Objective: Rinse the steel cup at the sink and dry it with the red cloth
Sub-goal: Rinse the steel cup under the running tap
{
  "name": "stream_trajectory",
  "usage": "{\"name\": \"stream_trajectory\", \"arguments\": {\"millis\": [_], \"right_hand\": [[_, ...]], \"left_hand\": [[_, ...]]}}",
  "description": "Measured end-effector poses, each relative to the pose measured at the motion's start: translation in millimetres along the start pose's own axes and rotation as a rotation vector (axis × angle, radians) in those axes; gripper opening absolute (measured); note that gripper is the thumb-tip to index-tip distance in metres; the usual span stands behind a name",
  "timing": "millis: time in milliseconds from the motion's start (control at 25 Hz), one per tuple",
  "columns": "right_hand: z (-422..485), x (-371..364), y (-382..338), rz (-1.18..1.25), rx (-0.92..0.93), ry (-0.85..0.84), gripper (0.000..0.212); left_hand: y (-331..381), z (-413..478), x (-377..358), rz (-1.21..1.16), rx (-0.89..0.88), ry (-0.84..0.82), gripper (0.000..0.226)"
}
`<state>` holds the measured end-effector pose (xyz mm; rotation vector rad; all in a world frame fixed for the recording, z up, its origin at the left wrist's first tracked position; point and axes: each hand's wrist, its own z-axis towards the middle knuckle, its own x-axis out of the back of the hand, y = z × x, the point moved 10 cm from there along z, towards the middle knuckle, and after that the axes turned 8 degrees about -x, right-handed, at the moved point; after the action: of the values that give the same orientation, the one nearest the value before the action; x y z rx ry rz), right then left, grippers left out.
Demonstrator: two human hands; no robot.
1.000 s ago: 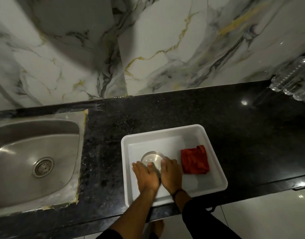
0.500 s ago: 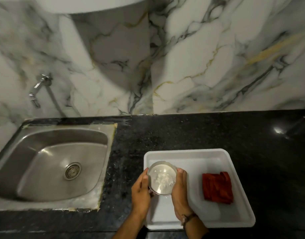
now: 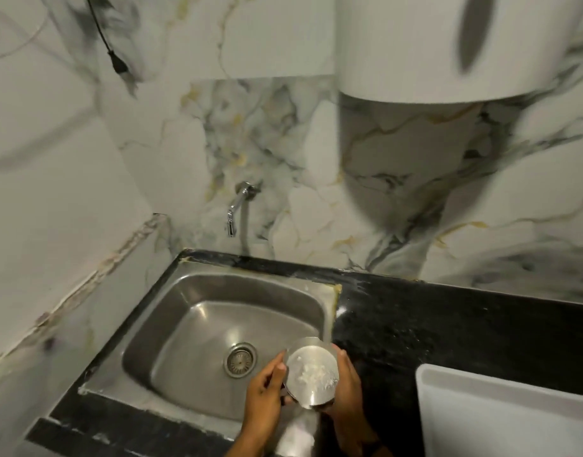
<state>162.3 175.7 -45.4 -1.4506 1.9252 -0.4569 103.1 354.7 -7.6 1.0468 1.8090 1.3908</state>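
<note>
The steel cup (image 3: 311, 371) is held between both hands over the right front edge of the steel sink (image 3: 197, 328). Its mouth faces up at me and something white lies inside it. My left hand (image 3: 265, 390) grips its left side and my right hand (image 3: 347, 390) its right side. A chrome tap (image 3: 236, 206) sticks out of the marble wall above the sink's back edge; no water runs from it. The red cloth is out of view.
Black granite counter (image 3: 448, 328) runs right of the sink. A corner of the white tray (image 3: 481, 410) shows at the lower right. A large white cylinder (image 3: 415, 44) hangs on the wall overhead. A black cord (image 3: 108, 44) dangles at the upper left.
Both hands lifted the steel cup out of the white tray and carried it left to the sink's edge. The view swung left and up, so the red cloth left the frame.
</note>
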Motion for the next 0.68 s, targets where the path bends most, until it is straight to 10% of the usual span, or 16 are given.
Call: {"name": "stream_trajectory", "arguments": {"millis": [440,680], "right_hand": [[63,-233,-18,0.117,0.02,0.051,0.044],[97,-274,-34,0.124,0.072,0.164,0.046]], "left_hand": [[215,287,108,0.552,-0.382,-0.043,0.07],[260,335,89,0.802,-0.479,-0.01,0.053]]}}
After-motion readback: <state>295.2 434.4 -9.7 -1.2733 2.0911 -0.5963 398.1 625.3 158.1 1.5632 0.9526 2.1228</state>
